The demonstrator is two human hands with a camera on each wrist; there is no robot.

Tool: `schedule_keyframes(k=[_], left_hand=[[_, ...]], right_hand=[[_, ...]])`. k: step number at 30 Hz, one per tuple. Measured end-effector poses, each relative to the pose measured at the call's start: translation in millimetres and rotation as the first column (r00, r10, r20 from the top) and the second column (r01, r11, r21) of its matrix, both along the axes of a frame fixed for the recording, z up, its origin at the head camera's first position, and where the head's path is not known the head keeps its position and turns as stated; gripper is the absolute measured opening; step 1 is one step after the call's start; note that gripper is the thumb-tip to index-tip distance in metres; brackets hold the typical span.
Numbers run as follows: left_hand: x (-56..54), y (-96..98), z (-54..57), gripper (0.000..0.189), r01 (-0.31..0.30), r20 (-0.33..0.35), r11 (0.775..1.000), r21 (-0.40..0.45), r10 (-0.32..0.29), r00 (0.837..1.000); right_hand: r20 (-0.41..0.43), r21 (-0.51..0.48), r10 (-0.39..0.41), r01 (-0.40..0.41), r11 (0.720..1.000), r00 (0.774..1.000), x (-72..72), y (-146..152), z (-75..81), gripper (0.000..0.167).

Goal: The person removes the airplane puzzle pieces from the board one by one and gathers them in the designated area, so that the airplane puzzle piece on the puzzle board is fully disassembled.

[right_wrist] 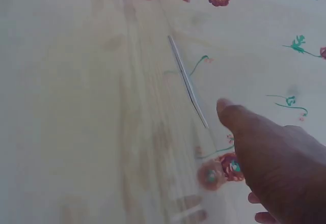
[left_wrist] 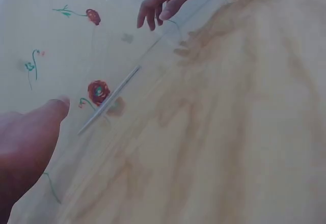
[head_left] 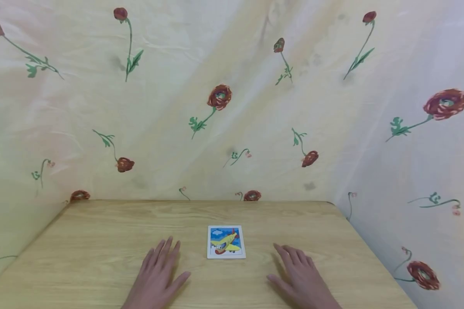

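Observation:
A small square picture board (head_left: pixel 226 242) lies flat on the wooden table, showing a yellow airplane with red parts on blue sky inside a white border. Both wrist views catch the board (left_wrist: pixel 109 101) almost edge-on, as a thin pale strip. To its left is my left hand (head_left: pixel 156 274), palm down, fingers extended and thumb spread toward the board. My right hand (head_left: pixel 302 274) mirrors it on the other side, fingers reaching forward and slightly bent. In the left wrist view the right hand's fingertips (left_wrist: pixel 151 23) show a little above the tabletop. Neither hand touches the board.
The light wood table (head_left: pixel 139 219) has a smooth surface that mirrors the hands faintly in the wrist views. Pale cloth (head_left: pixel 158 107) printed with red flowers hangs behind it and along both sides, close to the table's edges.

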State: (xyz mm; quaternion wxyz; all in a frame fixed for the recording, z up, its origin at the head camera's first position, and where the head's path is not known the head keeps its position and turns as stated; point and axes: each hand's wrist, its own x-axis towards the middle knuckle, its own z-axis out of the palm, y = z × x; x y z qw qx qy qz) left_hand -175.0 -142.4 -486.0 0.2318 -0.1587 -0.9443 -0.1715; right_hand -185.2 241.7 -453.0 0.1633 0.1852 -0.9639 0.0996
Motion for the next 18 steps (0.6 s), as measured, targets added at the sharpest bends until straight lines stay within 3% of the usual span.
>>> schedule_keyframes(k=[5, 12, 18], left_hand=[[-8.7, 11.0, 1.5, 0.069, 0.024, 0.017, 0.999, 0.041, -0.025, 1.000], [-23.9, 28.1, 4.4, 0.067, 0.078, 0.059, 0.996, 0.041, -0.080, 0.995], [-38.0, 37.7, 0.8, 0.065, 0.144, 0.099, 0.984, 0.107, -0.155, 0.983]], right_hand=[[0.064, -0.049, 0.032, -0.029, 0.998, 0.997, -9.4, -12, 0.1, 0.060], [0.001, -0.144, 0.086, -0.085, 0.986, 0.996, -22.7, -24, -6.4, 0.040], [-0.007, -0.190, 0.091, -0.090, 0.978, 0.996, -32.2, -32, -11.7, 0.033]])
